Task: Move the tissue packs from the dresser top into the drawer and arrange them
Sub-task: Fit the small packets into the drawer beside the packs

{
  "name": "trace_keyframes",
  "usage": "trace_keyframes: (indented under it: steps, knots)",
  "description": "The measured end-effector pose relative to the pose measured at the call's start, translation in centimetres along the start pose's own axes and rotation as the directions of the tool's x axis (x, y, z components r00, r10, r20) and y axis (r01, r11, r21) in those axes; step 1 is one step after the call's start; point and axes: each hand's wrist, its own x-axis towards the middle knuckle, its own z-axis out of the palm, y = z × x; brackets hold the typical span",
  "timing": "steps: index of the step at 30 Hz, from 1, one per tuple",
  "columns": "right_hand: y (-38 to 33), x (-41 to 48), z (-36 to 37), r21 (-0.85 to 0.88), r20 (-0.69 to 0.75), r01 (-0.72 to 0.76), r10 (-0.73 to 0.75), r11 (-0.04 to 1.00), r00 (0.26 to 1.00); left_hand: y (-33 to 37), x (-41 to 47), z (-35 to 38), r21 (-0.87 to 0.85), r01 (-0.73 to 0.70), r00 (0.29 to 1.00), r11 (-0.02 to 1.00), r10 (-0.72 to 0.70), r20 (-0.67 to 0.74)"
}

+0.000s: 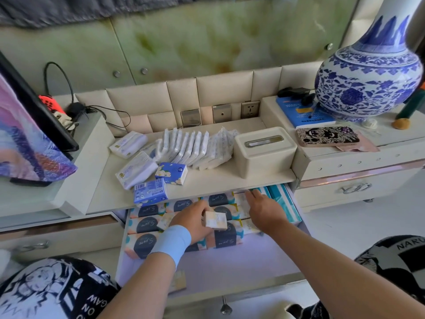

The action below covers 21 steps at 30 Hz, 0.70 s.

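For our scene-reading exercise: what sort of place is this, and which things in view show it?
Probably a room in a home, perhaps a bedroom: a dresser with an open drawer of tissue packs, a vase and phone on top, and wall sockets behind.

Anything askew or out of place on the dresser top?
The row of white tissue packs leans sideways like toppled dominoes, and one blue tissue pack sits at the dresser top's front edge, over the open drawer.
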Motion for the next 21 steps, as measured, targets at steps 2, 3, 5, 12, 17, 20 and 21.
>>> trace_keyframes:
  steps: [2,3,5,12,17,20,21]
  knots:
    - [0.3,-0.4,0.1,-0.036,0.066,0.019,-0.017,0.999,0.998,0.1,-0.1,0.4,0.014,-0.007,1.0,1.0,0.007,0.006]
    - [0.3,-0.6,0.2,-0.069,0.09,0.064,-0.058,0.996,0.994,0.0,-0.1,0.6,0.023,-0.01,1.0,1.0,0.01,0.013]
    - [-0.1,-1.1,0.7,-0.139,0.129,0.145,-0.127,0.98,0.983,-0.1,-0.1,1.1,0.039,-0.002,1.0,0.999,0.001,0.029]
    - [-2.2,-0.4,0.0,-0.374,0.118,0.083,-0.041,0.924,0.992,-0.8,0.0,0.9,0.015,0.011,1.0,1.0,-0.01,-0.004]
    - [-1.9,0.4,0.4,-0.179,0.261,0.041,0.007,0.983,0.965,-0.9,0.3,1.1,-0.014,0.019,1.0,1.0,-0.019,-0.016]
    - [-1.5,1.1,-0.6,0.018,0.161,-0.08,0.076,0.997,0.984,-0.5,0.6,1.3,-0.068,0.035,0.999,0.997,-0.038,-0.037]
    - [-1.5,1.3,-0.9,0.1,0.127,-0.089,0.076,0.991,0.989,-0.2,0.8,1.3,-0.091,0.046,0.998,0.995,-0.05,-0.05]
